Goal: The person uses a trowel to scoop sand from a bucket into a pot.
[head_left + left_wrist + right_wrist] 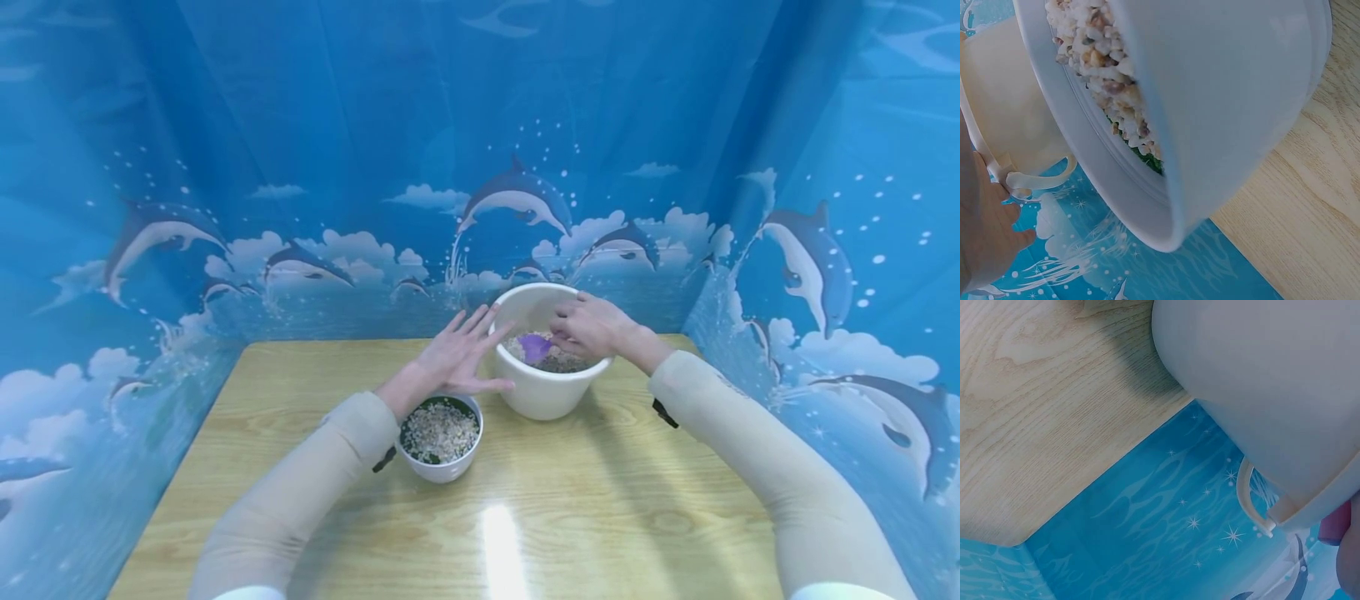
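My right hand [588, 327] reaches over the rim of a white bucket [540, 396] and grips a small purple shovel [536, 348]. The shovel's blade is down among the gravel [562, 362] inside. In the right wrist view, the end of its handle [1335, 526] shows beside my fingers at the bucket's rim. My left hand [459, 354], fingers spread and straight, lies against the bucket's left side. Below that hand stands a white pot [441, 473] with pale pebbles [442, 429] over something green; the left wrist view shows the pebbles [1100, 53] close up.
Both containers stand on a wood-grain table [600, 517], the bucket near its back edge. Blue curtains [375, 125] printed with dolphins close in the back and sides. A curved plastic handle [1245, 494] hangs at the bucket's rim.
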`<state>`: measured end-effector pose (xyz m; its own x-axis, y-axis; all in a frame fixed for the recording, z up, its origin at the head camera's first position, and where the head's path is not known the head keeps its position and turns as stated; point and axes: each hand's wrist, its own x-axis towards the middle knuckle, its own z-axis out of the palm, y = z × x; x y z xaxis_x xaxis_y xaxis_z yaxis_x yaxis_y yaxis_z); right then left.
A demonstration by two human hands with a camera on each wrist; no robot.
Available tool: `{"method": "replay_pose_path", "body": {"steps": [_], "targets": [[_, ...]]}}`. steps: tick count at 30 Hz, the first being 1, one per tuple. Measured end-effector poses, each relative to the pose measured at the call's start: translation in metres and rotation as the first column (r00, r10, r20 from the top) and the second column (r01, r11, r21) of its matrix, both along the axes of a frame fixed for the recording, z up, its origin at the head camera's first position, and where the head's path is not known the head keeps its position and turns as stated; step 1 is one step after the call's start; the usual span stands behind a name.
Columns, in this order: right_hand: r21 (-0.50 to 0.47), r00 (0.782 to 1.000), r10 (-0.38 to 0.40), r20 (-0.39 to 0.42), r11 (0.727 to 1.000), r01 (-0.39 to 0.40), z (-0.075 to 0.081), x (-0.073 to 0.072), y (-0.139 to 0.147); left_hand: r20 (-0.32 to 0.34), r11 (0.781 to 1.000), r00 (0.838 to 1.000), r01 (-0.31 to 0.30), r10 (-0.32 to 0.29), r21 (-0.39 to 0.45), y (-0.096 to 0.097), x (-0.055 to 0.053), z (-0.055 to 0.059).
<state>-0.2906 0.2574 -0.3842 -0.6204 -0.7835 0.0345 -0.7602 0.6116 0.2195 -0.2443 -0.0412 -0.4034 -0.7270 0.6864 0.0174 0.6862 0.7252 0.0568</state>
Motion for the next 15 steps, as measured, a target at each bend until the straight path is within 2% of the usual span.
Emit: {"method": "replay_pose_path", "body": {"steps": [10,15], "targets": [[-0.032,1.0,-0.012,-0.019,0.999,0.012,0.0029,0.0038,0.0052,-0.005,1.0,1.0,-0.004,0.004,-0.006,0.0002,0.0001,0.0004],[-0.04,0.998,0.002,-0.055,0.999,-0.004,0.0029,0.0041,0.0078,-0.015,1.0,1.0,-0.001,0.001,-0.009,0.0001,-0.0003,-0.0005]]}}
